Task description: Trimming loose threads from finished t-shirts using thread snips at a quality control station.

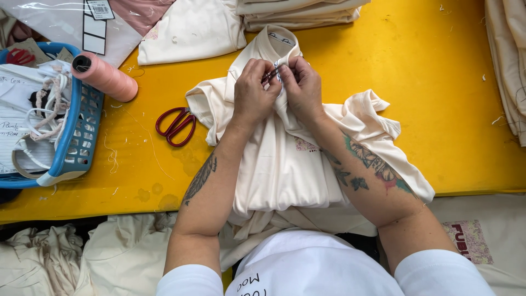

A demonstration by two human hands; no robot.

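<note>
1. I see the left hand and right hand pinched together on a small tag at the cream shirt's collar.
2. Shirt lies mid yellow table.
3. Red scissors just left; pink thread spool, blue basket farther left.

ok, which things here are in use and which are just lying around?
In use:
left hand
right hand
cream garment, pinched near its collar
small item between the fingertips, too small to tell

Lying about:
red scissors
pink thread cone
blue basket
folded garment stacks
</note>
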